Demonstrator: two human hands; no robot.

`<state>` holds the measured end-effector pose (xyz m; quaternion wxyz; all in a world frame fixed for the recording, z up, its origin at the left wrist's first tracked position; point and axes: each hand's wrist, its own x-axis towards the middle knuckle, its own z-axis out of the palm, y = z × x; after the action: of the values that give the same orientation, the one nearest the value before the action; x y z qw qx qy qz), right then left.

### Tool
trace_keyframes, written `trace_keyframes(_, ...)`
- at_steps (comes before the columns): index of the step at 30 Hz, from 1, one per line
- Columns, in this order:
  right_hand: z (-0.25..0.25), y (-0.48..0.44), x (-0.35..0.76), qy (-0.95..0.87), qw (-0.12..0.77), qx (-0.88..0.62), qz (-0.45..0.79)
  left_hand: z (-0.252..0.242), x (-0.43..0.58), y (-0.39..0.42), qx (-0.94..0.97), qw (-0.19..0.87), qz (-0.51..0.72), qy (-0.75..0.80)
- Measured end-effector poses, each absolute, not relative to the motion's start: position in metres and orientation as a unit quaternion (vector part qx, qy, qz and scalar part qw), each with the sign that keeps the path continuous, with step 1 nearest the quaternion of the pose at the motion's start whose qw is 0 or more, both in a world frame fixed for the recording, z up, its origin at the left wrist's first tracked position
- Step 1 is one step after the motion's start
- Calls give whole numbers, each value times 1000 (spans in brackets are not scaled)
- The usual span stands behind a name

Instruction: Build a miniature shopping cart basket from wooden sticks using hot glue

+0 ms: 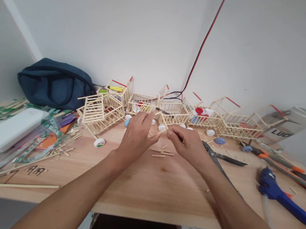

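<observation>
My left hand (138, 134) is held over the middle of the table, its fingers stretched toward a small frame of thin wooden sticks (163, 119). To its right, my right hand (185, 142) has thumb and index finger pinched at the lower end of this frame. Behind both hands stands a row of stick-built carts (174, 112) with bottle caps around their bases. A few short cut sticks (162, 152) lie on the wood just below the hands.
A blue bag (56, 83), a white power bank (10, 128) and wrapped sticks lie left. At right are a blue glue gun (285, 196), black-handled cutters (226, 159), orange-handled pliers (280, 168) and a box (294, 123). The table's front edge (157, 214) is near me.
</observation>
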<state>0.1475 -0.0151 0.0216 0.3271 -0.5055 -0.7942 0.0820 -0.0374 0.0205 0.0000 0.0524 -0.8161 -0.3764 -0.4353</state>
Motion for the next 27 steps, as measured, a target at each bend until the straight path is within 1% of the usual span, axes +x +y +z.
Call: trace_keyframes(27, 24, -15, 153, -804, 302, -508, 64, 0, -37, 22, -813, 58, -448, -368)
